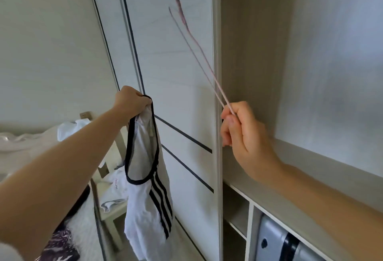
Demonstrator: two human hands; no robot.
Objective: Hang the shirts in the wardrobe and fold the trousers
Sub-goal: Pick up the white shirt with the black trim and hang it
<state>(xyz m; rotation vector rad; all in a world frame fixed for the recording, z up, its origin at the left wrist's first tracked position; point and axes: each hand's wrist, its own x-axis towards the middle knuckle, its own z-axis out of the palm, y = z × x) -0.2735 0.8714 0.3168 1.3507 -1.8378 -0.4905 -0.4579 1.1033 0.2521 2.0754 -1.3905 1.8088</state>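
Both hands are closed: the left hand (132, 101) bunches the light, limp shirt (145, 209) at its neckline, likely its best hold, while the right hand (242, 128) pinches a thin, probably springy hanger (224, 97).

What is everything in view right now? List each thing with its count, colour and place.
shirt: one, white with black trim and stripes, hanging from the left hand in front of the sliding door
hanger: one, pink, thin, angled up across the door from the right hand
wardrobe: one, beige inside, open, on the right
sliding door: one, white with dark lines, centre
suitcase: one, grey with black, lower wardrobe compartment
chair: one, beige, left of the door
clothes: several, white, on the chair
fabric: one, purple patterned, bottom left
left hand: one, grip on the shirt's trimmed edge
right hand: one, grip on the hanger's lower end
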